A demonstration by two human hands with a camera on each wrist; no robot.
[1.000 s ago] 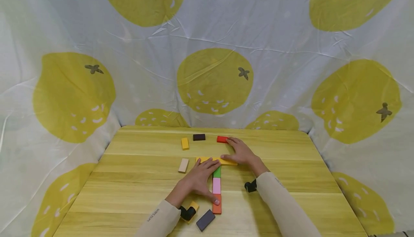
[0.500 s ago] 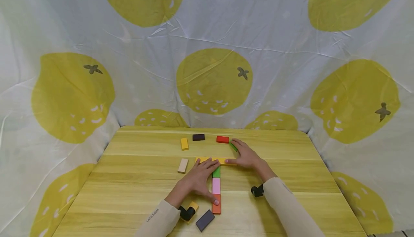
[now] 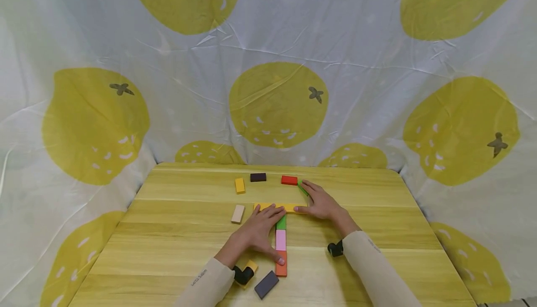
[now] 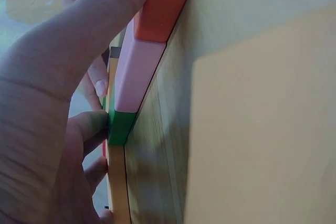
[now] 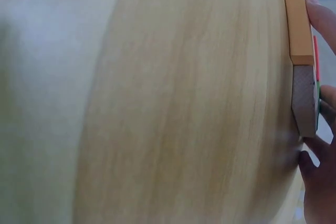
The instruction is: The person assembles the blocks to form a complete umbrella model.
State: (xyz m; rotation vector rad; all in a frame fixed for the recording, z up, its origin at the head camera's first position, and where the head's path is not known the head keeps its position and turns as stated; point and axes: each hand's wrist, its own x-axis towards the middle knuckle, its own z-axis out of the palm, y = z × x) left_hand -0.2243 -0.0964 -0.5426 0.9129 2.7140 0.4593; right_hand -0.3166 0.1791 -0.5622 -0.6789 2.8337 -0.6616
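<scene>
Coloured wooden blocks lie in a T on the table. The crossbar is a yellow row (image 3: 301, 208); its stem has a green block (image 3: 281, 223), a pink block (image 3: 280, 240) and an orange-red block (image 3: 281, 270). My left hand (image 3: 257, 230) spans the stem, thumb on the orange-red block and fingertips along the yellow row. My right hand (image 3: 322, 204) has its thumb at the row's right end and its fingertips at another green block (image 3: 303, 188), partly hidden. In the right wrist view, a greyish textured surface (image 5: 304, 99) adjoins the end of the yellow row.
Behind the T lie a red block (image 3: 289, 180), a dark block (image 3: 258, 177) and a yellow block (image 3: 239, 186). A beige block (image 3: 237, 214) sits left of it. Nearer are a dark grey block (image 3: 266, 285) and another yellow block (image 3: 251, 266) under the left wrist camera.
My right hand has moved slightly right, off the red block, and a green block now shows beside its fingertips. My left hand stays in place on the T.
</scene>
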